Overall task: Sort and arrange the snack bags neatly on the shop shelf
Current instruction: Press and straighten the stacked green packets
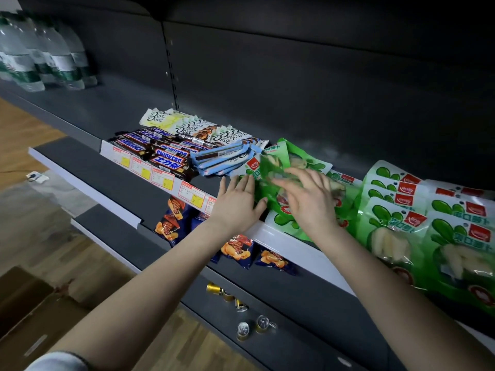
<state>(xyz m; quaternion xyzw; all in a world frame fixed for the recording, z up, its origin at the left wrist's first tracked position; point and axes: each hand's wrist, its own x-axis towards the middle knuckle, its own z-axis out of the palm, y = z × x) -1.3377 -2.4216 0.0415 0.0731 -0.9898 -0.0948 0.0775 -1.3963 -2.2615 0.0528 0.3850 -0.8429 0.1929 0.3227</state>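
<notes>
Roughly halfway: the rowed green snack bags lie overlapped on the shelf, while a loose heap needs squaring, the left hand pressing its edge with straight fingers, the right hand spread on top.

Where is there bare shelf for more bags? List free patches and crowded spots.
Free: the shelf between the water bottles and the Dove bars; the strip behind the green bags. Crowded: the front, from the Snickers bars to the green bags, where the left hand and right hand rest.
</notes>
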